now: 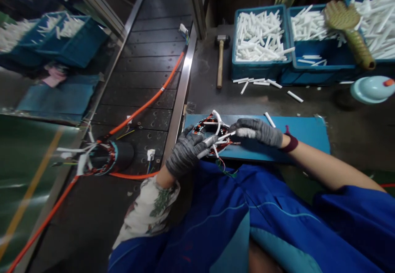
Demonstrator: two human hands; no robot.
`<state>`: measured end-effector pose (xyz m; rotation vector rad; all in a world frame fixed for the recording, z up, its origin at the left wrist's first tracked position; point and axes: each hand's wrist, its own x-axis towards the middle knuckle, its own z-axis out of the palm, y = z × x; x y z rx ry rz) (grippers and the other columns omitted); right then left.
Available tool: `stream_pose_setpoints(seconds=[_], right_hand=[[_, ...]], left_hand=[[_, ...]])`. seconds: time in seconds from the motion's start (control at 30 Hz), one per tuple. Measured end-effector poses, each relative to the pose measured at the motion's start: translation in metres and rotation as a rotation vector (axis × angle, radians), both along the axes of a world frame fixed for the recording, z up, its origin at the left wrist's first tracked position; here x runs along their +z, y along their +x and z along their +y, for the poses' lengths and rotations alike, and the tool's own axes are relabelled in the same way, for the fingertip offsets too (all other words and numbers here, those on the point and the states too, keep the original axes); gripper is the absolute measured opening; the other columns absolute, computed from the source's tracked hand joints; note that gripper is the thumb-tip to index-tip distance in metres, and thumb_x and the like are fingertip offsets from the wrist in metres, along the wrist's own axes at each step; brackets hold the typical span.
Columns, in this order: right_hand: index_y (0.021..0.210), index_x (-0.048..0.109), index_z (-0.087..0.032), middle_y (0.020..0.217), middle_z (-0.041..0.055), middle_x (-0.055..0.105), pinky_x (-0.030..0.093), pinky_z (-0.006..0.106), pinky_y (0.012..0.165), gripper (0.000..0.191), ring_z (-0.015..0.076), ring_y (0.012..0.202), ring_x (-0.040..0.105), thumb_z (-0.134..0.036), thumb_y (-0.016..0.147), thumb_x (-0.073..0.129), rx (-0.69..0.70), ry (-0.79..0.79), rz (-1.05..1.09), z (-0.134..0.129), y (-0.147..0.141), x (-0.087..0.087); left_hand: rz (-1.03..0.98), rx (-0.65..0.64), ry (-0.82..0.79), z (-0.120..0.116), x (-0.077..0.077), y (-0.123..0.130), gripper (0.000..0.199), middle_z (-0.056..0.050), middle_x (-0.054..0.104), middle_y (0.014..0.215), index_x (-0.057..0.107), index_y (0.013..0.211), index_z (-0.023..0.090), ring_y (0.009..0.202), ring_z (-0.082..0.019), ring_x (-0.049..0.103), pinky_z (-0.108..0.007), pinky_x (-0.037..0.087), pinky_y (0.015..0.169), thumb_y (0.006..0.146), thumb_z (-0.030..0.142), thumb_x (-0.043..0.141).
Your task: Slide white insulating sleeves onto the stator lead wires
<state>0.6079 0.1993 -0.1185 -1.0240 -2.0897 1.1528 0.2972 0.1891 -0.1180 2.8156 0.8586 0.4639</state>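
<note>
Grey-gloved, our right hand [259, 132] pinches a tube [226, 136] over the coil [206, 123] at the mat's [293, 135] nine o'clock; our left hand [189, 151] lies on the coil, though whether it grips we cannot tell.

Two gloved hands [186, 153] [259, 132], one hammer [220, 61]

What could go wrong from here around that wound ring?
The white tube might slip, since the right hand seems to pinch it only near one end. The thin wires trailing past the near edge of the blue mat could snag on the blue clothing. The loose tube, lying close to the right hand, might get knocked aside.
</note>
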Motion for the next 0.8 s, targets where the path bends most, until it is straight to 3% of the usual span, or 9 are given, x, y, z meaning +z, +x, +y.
stream_pose_setpoints(seconds=[0.1,0.17,0.3,0.4,0.57,0.7,0.8], right_hand=[[0.114,0.072,-0.019,0.106,0.0121,0.074,0.053,0.040,0.089,0.048,0.0246,0.097,0.067,-0.060,0.097,0.055,-0.161,0.157,-0.124,-0.014,-0.008,-0.001],[0.104,0.073,-0.018,0.095,0.0113,0.074,0.053,0.037,0.082,0.050,0.0226,0.087,0.067,-0.063,0.098,0.052,-0.201,0.157,-0.165,-0.017,-0.016,0.002],[0.073,0.066,-0.020,0.055,0.0014,0.060,0.045,0.027,0.055,0.068,0.0136,0.050,0.053,-0.069,0.102,0.029,-0.053,-0.317,-0.114,-0.011,-0.029,0.008],[0.074,0.067,-0.020,0.055,0.0003,0.059,0.043,0.028,0.052,0.069,0.0133,0.047,0.050,-0.072,0.100,0.030,-0.069,-0.452,-0.079,-0.007,-0.025,0.010],[0.098,0.072,-0.019,0.086,0.0056,0.075,0.051,0.029,0.069,0.043,0.0184,0.075,0.067,-0.059,0.093,0.059,-0.240,-0.136,-0.049,-0.010,-0.013,0.016],[0.102,0.076,-0.018,0.093,0.0118,0.076,0.052,0.038,0.084,0.033,0.0255,0.091,0.069,-0.040,0.100,0.051,-0.280,0.216,-0.315,-0.017,-0.029,0.018],[0.117,0.073,-0.018,0.102,0.0132,0.077,0.055,0.041,0.087,0.037,0.0268,0.096,0.071,-0.040,0.103,0.046,-0.312,0.238,-0.319,-0.020,-0.024,0.016]], left_hand=[[0.023,0.014,-0.009,0.001,0.001,-0.002,0.036,-0.004,0.073,0.112,0.065,0.138,0.029,0.104,-0.022,0.069,-0.052,0.039,0.121,0.103,0.026,0.055],[0.022,0.000,-0.006,0.001,0.002,-0.003,0.035,-0.005,0.073,0.112,0.065,0.137,0.027,0.105,-0.022,0.069,-0.052,0.039,0.120,0.103,0.026,0.055],[0.053,-0.026,-0.013,0.002,0.005,-0.001,0.034,-0.005,0.073,0.111,0.067,0.133,0.028,0.104,-0.022,0.069,-0.052,0.039,0.120,0.103,0.022,0.053],[0.086,0.001,0.035,0.000,0.006,0.002,0.031,-0.003,0.073,0.103,0.069,0.130,0.028,0.098,-0.021,0.069,-0.052,0.041,0.119,0.103,0.023,0.052],[0.105,0.034,0.070,-0.005,0.009,0.011,0.033,-0.003,0.072,0.100,0.069,0.130,0.027,0.096,-0.021,0.068,-0.051,0.041,0.118,0.102,0.020,0.052],[0.117,0.073,0.073,-0.009,0.011,0.020,0.037,-0.007,0.071,0.099,0.067,0.134,0.024,0.098,-0.025,0.068,-0.056,0.039,0.117,0.101,0.018,0.051],[0.085,0.134,0.066,-0.019,0.011,0.025,0.040,-0.009,0.072,0.101,0.063,0.139,0.022,0.105,-0.027,0.068,-0.057,0.038,0.118,0.102,0.018,0.049]])
